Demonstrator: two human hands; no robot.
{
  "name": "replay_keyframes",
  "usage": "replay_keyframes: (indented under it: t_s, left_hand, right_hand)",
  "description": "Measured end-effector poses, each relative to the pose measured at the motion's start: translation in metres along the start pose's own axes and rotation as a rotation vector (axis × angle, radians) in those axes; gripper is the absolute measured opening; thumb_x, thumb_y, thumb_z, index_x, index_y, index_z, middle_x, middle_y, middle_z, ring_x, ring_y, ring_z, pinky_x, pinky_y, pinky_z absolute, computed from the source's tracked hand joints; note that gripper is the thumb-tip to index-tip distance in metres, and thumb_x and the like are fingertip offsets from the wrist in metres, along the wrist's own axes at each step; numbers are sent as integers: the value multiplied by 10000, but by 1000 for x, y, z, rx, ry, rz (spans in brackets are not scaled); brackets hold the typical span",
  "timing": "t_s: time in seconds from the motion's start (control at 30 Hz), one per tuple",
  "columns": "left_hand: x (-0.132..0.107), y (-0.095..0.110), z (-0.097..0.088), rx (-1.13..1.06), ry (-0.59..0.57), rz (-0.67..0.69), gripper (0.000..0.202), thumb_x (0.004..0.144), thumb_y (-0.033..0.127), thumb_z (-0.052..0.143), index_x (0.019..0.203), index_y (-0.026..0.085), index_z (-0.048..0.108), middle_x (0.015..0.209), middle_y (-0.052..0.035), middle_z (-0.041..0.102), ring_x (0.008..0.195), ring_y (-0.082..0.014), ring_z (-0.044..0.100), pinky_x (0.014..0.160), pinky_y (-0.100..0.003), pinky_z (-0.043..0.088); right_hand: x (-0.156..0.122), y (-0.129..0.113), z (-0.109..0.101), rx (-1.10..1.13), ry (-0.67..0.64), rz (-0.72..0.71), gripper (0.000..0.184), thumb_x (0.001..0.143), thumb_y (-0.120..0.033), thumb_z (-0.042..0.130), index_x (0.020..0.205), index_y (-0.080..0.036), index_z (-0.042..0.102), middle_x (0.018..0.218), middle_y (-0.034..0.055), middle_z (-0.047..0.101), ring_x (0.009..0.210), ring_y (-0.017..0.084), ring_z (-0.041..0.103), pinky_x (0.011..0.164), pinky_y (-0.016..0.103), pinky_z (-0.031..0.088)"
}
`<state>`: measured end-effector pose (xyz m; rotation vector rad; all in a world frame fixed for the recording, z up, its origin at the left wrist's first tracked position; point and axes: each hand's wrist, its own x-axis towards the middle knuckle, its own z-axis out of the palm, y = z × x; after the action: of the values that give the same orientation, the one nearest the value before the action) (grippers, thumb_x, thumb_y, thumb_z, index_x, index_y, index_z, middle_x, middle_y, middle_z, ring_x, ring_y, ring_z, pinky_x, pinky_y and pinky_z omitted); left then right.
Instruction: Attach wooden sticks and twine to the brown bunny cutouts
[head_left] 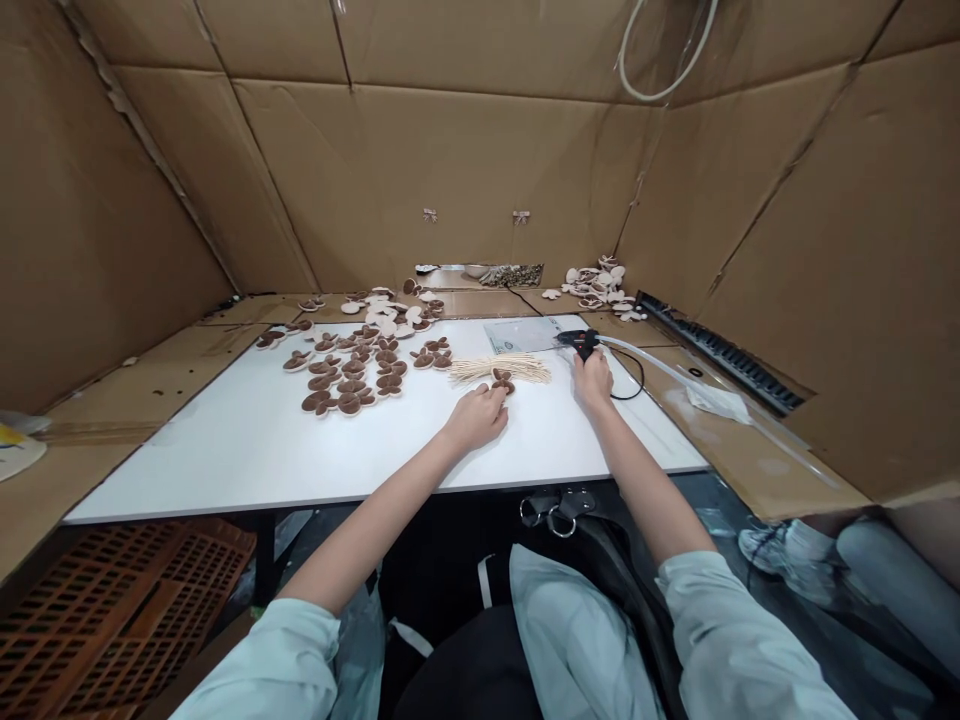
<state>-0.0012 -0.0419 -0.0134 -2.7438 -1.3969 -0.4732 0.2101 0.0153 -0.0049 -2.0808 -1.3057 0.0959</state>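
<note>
The left hand (478, 415) pinches a brown, pale-edged petalled piece (504, 380), the right hand (595, 380) grips a black glue gun (579, 342) that, if tilted, could drip onto the thin beige sticks (529, 368).

Lighting is adequate over the white tabletop (247, 455), the brightest surface in view, its bare front part pale and nearly washed out. Light appears to come from above; the source is out of view. Shadows on the tabletop are soft and faint, including near the left hand (478, 415). The cardboard wall (450, 150) behind the tabletop is moderately lit. Below the tabletop it is dim: the orange crate (135, 620) under its left end is subdued, while a metal ring (562, 525) below its front edge glints. Wide-angle distortion noted: sleeves (750, 640) in front of the tabletop look enlarged and stretched. Print on the clear sheet (514, 337) toward the tabletop's far edge is illegible.
</note>
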Motion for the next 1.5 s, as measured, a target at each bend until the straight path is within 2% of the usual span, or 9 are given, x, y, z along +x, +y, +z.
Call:
replay_keyframes:
  t_s: [0.37,0.57,0.8,0.93,1.03,1.1,1.27,1.4,1.5]
  left_hand:
    - [-2,0,-2,-91,74,57,386,796,251,393,1160,125,428,1167,-93,543,1015,-239,451,846,-361,396]
    - [-2,0,-7,-190,143,21,327,859,252,271,1078,147,489,1137,-68,559,1015,-218,434,903,-368,355]
    - [-1,-2,-1,-183,243,-31,338,877,211,238,1010,169,546,1211,-59,516,1029,-202,425,913,-367,346]
    - [0,-5,1,-190,378,-103,290,868,281,341,877,197,618,1303,-52,425,1094,-227,387,930,-405,333]
    - [3,-9,2,-289,502,-235,266,848,318,407,857,199,645,1198,-83,491,1080,-227,414,901,-396,364]
    - [5,-12,1,-427,530,-301,265,845,323,418,864,192,648,1055,-84,566,1011,-201,473,854,-356,403]
    - [9,-18,0,-817,482,-448,219,788,321,507,872,176,647,917,-52,654,892,-173,568,754,-290,451]
    - [10,-19,-1,-924,455,-464,212,766,302,524,859,159,649,900,-56,674,865,-173,598,751,-284,458]
    - [9,-17,-2,-927,437,-457,205,754,301,533,846,157,647,901,-59,677,843,-171,607,739,-280,465]
  right_hand:
    - [-5,-1,2,-132,19,-76,471,837,-253,382,1233,-3,336,1131,230,518,1072,282,480,841,358,347]
    - [-4,6,-1,-30,9,-75,343,818,-263,399,1088,-77,498,1085,181,556,967,247,535,796,323,370]
    - [1,7,0,29,-44,-131,303,793,-275,436,1009,-100,557,1005,160,602,956,250,534,812,329,364]
    - [-6,2,-6,66,112,-79,387,730,-261,520,1073,-83,494,1095,172,544,1060,275,455,872,371,330]
    - [-21,-5,-11,137,264,-12,357,704,-223,524,1033,-91,483,1110,176,507,1056,266,441,863,374,344]
    - [-35,-13,-11,252,176,-124,245,738,-197,460,964,-112,508,1018,141,546,925,212,507,824,342,383]
    - [-62,-42,5,578,-345,-465,211,715,-306,529,866,-165,573,950,73,602,766,155,567,714,298,454]
    - [-65,-57,21,863,-523,-388,241,662,-370,579,780,-161,600,752,37,635,675,144,590,665,294,481]
    - [-63,-58,24,946,-558,-315,246,613,-389,614,704,-160,609,627,15,622,581,138,575,594,288,488]
